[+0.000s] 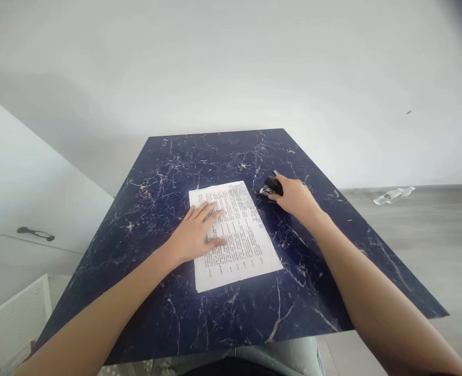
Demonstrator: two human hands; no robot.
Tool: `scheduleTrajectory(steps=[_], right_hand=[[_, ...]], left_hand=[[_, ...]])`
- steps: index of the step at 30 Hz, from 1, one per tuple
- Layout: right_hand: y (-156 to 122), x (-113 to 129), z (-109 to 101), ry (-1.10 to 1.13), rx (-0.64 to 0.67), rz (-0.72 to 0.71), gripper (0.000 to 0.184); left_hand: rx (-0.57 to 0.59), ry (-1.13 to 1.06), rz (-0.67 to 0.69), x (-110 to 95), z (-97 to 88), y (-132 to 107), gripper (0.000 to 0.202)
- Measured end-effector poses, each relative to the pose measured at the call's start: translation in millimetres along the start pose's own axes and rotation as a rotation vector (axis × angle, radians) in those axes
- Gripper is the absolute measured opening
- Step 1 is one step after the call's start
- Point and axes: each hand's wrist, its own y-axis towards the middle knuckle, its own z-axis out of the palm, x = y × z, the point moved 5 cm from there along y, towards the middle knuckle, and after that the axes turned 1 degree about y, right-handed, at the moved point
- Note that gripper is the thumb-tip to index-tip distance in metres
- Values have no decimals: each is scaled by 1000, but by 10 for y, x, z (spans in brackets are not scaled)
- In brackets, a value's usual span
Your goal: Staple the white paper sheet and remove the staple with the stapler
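A small stack of printed paper sheets point(239, 250) lies slightly askew on the dark blue marbled table point(231, 318). My left hand point(195, 232) rests on the left part of the sheets, fingers spread and palm down. Just past their upper right edge, my right hand point(293, 196) is closed around a compact black desk tool with silver metal parts point(270, 187). It looks like a stapler or a hole punch; my fingers hide too much to tell which. The tool sits at the tabletop, beside the paper and apart from it.
A pale wall point(231, 68) rises behind the table. At the left stands a white cabinet front with a dark handle point(35, 233). Some clear plastic packaging point(394, 196) lies on the grey floor point(423, 240) to the right. My legs are at the near table edge.
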Motion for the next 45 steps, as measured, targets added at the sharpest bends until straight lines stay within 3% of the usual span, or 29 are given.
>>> scheduleTrajectory(steps=[2,4,7,9,12,15,17,20,25,30,33,36,39,41,42,44,45], right_hand=[[-98,144,-139,27,-222,16,33],[-219,369,-196,176,-311,-81,37],[-401,766,-63,438,-166,-301,37],[-520,998,80,455,-93,-413,37],[-636,1221,302,401,8,-502,32],[-674,1312,443,372,129,-567,22],[-678,1334,459,361,165,-639,21],[-679,1326,437,358,251,-714,24],[-752,1055,312,325,350,-655,33],[-983,324,152,337,406,-449,57],[-1104,-63,73,327,364,-304,59],[-1158,-257,22,322,328,-236,60],[-1093,-355,-14,444,407,-300,75],[-915,-469,-101,588,320,-345,74],[-783,-556,-152,636,206,-330,71],[-495,-724,-179,566,-2,-239,68],[-357,-755,-127,459,-13,-215,68]], left_hand=[[17,-5,-17,18,25,15,88],[18,-32,-14,34,34,33,88],[-32,-138,7,75,-7,47,97],[-130,-281,21,129,-92,41,86],[-463,-474,-20,287,-313,-7,40],[-757,-445,-173,453,-445,-78,28],[-781,-414,-230,496,-435,-76,25],[-725,-422,-203,474,-377,-40,24],[-659,-400,-179,415,-343,-16,25],[-641,-424,-206,441,-326,-3,24],[-626,-424,-212,455,-306,3,25],[-621,-428,-218,458,-299,2,25],[-631,-432,-234,475,-297,-2,23],[-634,-452,-251,509,-287,-2,22],[-634,-466,-257,530,-280,0,22],[-633,-491,-267,578,-268,7,21],[-634,-501,-271,602,-263,10,21]])
